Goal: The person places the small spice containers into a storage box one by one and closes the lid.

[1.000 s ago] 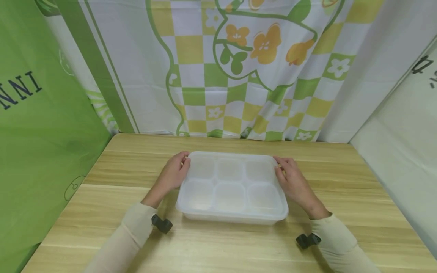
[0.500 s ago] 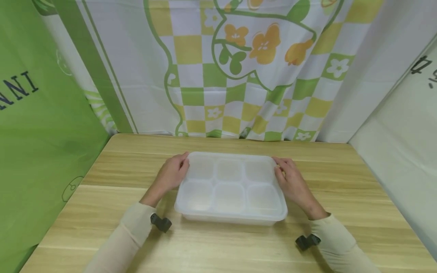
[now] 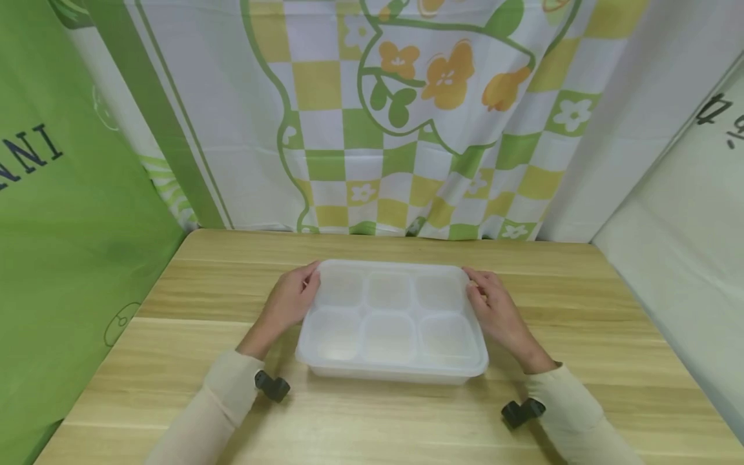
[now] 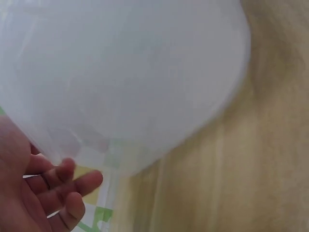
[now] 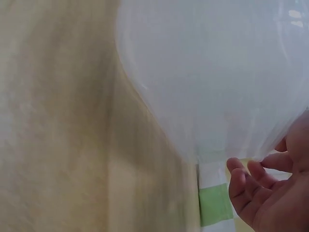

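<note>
A translucent white plastic storage box (image 3: 388, 323) with a lid is in the middle of the head view. Its top shows two rows of rounded-square sections. My left hand (image 3: 289, 298) grips the box near its far left corner, and my right hand (image 3: 498, 311) holds the far right corner. In the left wrist view, curled fingers (image 4: 72, 188) show beside the box wall (image 4: 125, 82). The right wrist view has the right hand's fingers (image 5: 246, 186) bent under the rim, with the box's side (image 5: 207, 77) above. Whether its base touches the table cannot be seen.
The box is over a light wooden table (image 3: 372, 426). Behind the far edge hangs a checked, flowered curtain (image 3: 372, 155). A green cloth (image 3: 75, 258) borders the left side and a white cloth (image 3: 692, 226) the right. Each sleeve carries a small black wrist camera (image 3: 272, 386).
Both hands keep their hold on the box. Box and hands appear a few pixels farther left in the head view, as does the background. Nothing was let go.
</note>
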Tool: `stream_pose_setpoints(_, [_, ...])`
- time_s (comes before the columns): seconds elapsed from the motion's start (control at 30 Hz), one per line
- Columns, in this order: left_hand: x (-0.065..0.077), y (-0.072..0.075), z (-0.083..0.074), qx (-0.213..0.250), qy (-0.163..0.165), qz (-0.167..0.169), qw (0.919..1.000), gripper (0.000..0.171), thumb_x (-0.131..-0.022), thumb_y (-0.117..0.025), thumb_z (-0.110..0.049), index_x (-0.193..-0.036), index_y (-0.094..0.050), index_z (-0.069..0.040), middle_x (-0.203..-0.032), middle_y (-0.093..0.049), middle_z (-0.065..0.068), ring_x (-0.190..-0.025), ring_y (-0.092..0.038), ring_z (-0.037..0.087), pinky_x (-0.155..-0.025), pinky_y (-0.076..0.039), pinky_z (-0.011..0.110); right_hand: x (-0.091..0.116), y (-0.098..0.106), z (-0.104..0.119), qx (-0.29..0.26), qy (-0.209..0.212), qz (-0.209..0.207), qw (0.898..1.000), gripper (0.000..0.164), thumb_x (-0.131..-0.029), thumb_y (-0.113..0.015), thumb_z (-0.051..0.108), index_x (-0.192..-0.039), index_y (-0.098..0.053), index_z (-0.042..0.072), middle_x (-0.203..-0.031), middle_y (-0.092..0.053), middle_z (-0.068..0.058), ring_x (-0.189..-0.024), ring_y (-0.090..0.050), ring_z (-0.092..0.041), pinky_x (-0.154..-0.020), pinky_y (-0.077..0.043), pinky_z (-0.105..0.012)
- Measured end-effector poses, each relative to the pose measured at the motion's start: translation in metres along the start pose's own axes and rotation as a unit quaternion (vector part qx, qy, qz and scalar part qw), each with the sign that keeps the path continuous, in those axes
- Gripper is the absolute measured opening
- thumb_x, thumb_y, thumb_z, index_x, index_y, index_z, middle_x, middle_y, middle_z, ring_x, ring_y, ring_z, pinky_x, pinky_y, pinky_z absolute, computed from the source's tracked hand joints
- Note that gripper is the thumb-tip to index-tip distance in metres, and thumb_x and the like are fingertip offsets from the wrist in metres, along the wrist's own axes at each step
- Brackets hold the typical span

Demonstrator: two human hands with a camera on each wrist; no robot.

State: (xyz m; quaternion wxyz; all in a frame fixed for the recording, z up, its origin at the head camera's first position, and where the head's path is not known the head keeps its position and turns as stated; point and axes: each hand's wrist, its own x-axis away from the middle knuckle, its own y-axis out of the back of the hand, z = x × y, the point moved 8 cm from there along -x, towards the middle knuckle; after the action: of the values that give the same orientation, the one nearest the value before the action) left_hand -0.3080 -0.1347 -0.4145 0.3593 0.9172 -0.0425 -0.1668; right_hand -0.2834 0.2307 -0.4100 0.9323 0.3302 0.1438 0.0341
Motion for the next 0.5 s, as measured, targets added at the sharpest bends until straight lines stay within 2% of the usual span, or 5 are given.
stream_pose_setpoints(0.07, [0.002,0.002,-0.002,-0.018,-0.002,-0.003,0.9998,0.043,-0.107,-0.047,-0.020,-0.141,-0.058,0.004,-0.083,-0.061,0.006,-0.061,-0.050,0.016,-0.052,-0.044,0.030,-0.001,0.000,0.001,0.004,0.009,0.007,1.000,0.043,-0.110,-0.045,0.013,-0.148,-0.047,-0.008,-0.136,-0.049,-0.028,-0.115,-0.057,-0.040,-0.090,-0.052,-0.053])
stream_pose_setpoints(0.13, [0.003,0.005,-0.005,-0.041,-0.007,-0.008,0.9991,0.044,-0.107,-0.050,-0.022,-0.142,-0.058,0.003,-0.097,-0.065,0.008,-0.075,-0.058,0.020,-0.061,-0.050,0.036,-0.002,0.001,0.003,0.008,0.016,0.015,1.000,0.043,-0.110,-0.045,0.012,-0.148,-0.046,-0.009,-0.139,-0.048,-0.029,-0.116,-0.058,-0.042,-0.090,-0.052,-0.054])
stream_pose_setpoints(0.27, [0.006,0.007,-0.017,-0.082,-0.043,-0.008,0.9956,0.047,-0.106,-0.055,-0.025,-0.144,-0.056,0.002,-0.122,-0.064,0.017,-0.103,-0.064,0.033,-0.082,-0.055,0.050,0.000,0.001,0.008,0.019,0.026,0.037,0.999,0.049,-0.110,-0.047,0.016,-0.152,-0.040,-0.008,-0.149,-0.040,-0.030,-0.121,-0.055,-0.044,-0.091,-0.051,-0.056])
stream_pose_setpoints(0.37, [0.011,0.004,-0.029,-0.110,-0.079,0.010,0.9908,0.050,-0.105,-0.057,-0.029,-0.146,-0.055,0.000,-0.138,-0.057,0.024,-0.123,-0.057,0.041,-0.098,-0.048,0.059,0.003,0.000,0.020,0.039,0.053,0.051,0.997,0.056,-0.108,-0.054,0.020,-0.155,-0.037,-0.005,-0.156,-0.034,-0.030,-0.131,-0.047,-0.047,-0.098,-0.047,-0.061])
stream_pose_setpoints(0.5, [0.021,-0.002,-0.043,-0.116,-0.101,0.048,0.9869,0.055,-0.106,-0.056,-0.035,-0.151,-0.050,-0.003,-0.152,-0.041,0.030,-0.142,-0.035,0.049,-0.111,-0.030,0.067,0.011,-0.003,0.042,0.086,0.122,0.055,0.987,0.060,-0.103,-0.064,0.019,-0.153,-0.040,-0.006,-0.156,-0.034,-0.032,-0.142,-0.033,-0.050,-0.108,-0.032,-0.069])
